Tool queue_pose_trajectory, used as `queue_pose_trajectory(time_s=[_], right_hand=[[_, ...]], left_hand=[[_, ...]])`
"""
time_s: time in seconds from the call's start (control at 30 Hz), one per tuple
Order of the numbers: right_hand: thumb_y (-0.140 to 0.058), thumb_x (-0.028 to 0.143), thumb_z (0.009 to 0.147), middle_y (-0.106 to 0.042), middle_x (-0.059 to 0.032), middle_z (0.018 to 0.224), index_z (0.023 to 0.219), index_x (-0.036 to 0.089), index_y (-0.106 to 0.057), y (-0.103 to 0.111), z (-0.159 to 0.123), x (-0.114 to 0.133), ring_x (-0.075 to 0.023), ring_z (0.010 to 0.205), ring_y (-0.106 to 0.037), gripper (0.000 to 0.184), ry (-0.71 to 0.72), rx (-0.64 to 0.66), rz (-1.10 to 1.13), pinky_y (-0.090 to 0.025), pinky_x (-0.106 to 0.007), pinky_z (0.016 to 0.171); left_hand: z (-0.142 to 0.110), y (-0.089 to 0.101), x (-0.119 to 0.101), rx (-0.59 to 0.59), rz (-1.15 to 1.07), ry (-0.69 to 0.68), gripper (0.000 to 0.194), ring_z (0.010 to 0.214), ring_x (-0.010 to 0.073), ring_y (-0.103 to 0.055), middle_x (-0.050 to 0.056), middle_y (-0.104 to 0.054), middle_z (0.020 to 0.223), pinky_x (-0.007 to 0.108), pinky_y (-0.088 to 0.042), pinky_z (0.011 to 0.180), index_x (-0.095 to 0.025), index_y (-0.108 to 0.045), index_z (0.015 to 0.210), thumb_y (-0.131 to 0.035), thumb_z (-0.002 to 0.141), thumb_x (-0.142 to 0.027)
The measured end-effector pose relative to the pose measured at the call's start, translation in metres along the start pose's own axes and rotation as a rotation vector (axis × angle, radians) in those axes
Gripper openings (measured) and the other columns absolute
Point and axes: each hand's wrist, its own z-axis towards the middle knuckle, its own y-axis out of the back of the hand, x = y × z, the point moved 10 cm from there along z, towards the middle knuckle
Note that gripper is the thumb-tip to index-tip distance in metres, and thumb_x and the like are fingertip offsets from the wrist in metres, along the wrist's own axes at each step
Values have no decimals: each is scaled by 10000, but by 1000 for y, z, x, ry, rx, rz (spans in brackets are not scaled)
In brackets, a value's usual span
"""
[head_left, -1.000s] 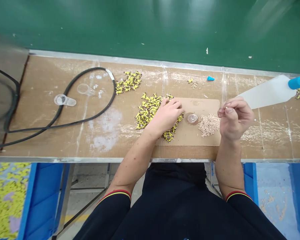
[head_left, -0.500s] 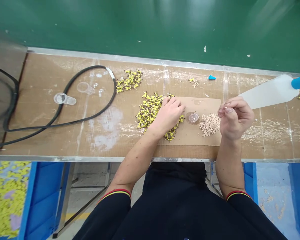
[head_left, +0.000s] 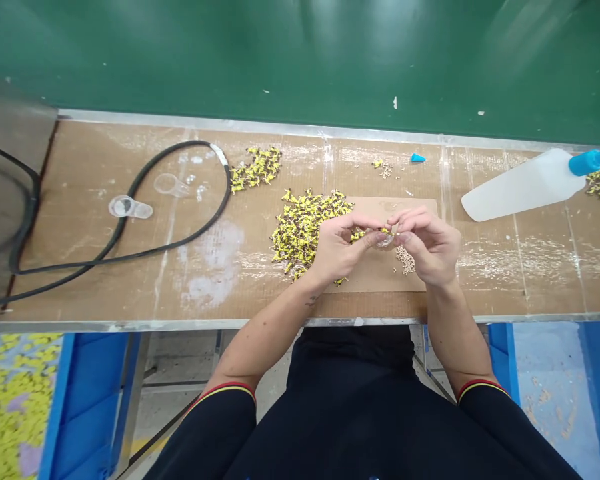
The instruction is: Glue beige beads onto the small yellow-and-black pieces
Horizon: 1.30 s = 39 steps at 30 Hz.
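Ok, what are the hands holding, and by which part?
The left hand and right hand bring their fingers together at a small clear round piece over the cardboard; the fingers hide the hold, so its exact place cannot be told.

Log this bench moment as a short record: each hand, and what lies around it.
left hand: fingertips at the clear round piece; anything held too small to tell
right hand: fingertips at the same piece
left of hands: pile of yellow-brown pieces
by right hand: beige bits
under hands: cardboard sheet
farther right: white plastic bottle, blue cap
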Motion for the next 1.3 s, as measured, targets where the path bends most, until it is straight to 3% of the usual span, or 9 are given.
queue_pose_trajectory(time_s=[0.3, 0.63, 0.83, 1.0, 1.1, 1.2, 1.3], right_hand=[[-715, 221, 907, -739, -2, 816, 856, 261, -722, -4, -1, 2, -190, 872, -753, 65, 23, 11, -97, -637, -382, 772], [-727, 143, 877, -766, -2, 873, 889, 263, -741, -5, 0, 8, -172, 856, -764, 122, 85, 4, -177, -631, -339, 738], [-736, 103, 863, -753, 4, 843, 856, 251, -736, -5, -1, 7, -165, 854, -760, 147, 50, -11, -137, -604, -319, 732], [-728, 94, 864, -752, 5, 847, 832, 244, -724, -7, -2, 2, -163, 855, -749, 154, -15, -1, -86, -584, -315, 727], [-723, 100, 876, -751, 4, 853, 836, 248, -720, -9, -4, -4, -160, 854, -739, 153, -71, 10, -56, -580, -316, 740], [-723, 132, 893, -751, 2, 861, 841, 254, -716, -10, -6, -9, -162, 860, -735, 133, -109, 27, -24, -589, -328, 765], [-727, 173, 896, -742, -5, 850, 825, 252, -704, -11, -7, -15, -171, 862, -736, 109, -159, 36, 1, -590, -322, 726]], left_hand=[[-1, -2, 2, -6, -28, 38, 293, 784, 151, -771, 49, -829, 860, 285, -622, 751, -230, -823, 866, -881, 794, -508], [-2, -2, -2, 2, 26, -19, 251, 773, 147, -755, 41, -819, 846, 295, -610, 752, -238, -819, 875, -839, 847, -487], [-7, -5, -34, 12, 271, -296, 88, 862, 149, -786, 39, -838, 922, 313, -621, 849, -253, -807, 947, -725, 964, -282], [-17, -9, -56, -19, 445, -521, 122, 852, 127, -789, 9, -828, 880, 262, -614, 813, -229, -765, 980, -693, 958, -132], [-18, -10, -53, -23, 467, -506, 257, 875, 122, -788, -5, -826, 931, 254, -616, 854, -246, -695, 1203, -691, 967, -142], [-18, -8, -48, -27, 403, -476, 572, 868, 121, -787, -22, -814, 933, 256, -623, 869, -281, -460, 1495, -692, 983, -180], [-20, -11, -52, -10, 419, -536, 641, 859, 125, -786, -34, -797, 898, 274, -634, 876, -288, -375, 1534, -680, 986, -160]])
